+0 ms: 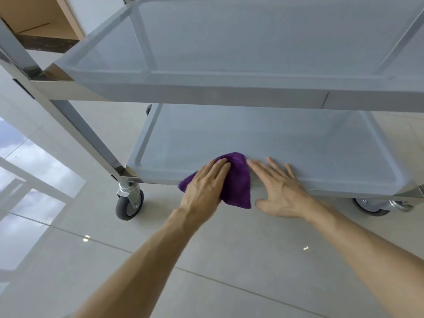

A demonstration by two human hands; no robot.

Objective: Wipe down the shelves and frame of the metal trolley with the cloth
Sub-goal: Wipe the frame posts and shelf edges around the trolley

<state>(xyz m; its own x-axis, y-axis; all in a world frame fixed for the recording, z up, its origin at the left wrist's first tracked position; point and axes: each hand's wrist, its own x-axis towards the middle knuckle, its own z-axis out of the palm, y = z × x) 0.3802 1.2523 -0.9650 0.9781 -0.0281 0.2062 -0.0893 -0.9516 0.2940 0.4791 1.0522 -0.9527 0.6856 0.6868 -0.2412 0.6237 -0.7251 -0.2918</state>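
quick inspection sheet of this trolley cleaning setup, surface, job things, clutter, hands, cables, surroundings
surface: bottom shelf of the metal trolley, grey, bare apart from the cloth at its front edge
job's things: purple cloth draped over the front rim of the bottom shelf; upper shelf above it bare; angled frame post on the left
clutter: nothing seen
grippers: left hand lies flat on the cloth, fingers straight; right hand lies spread on the shelf rim beside the cloth
cables: nothing seen
surroundings: glossy tiled floor with window reflections at left; castor wheel at the front left corner, another at the right; wooden cabinet top left
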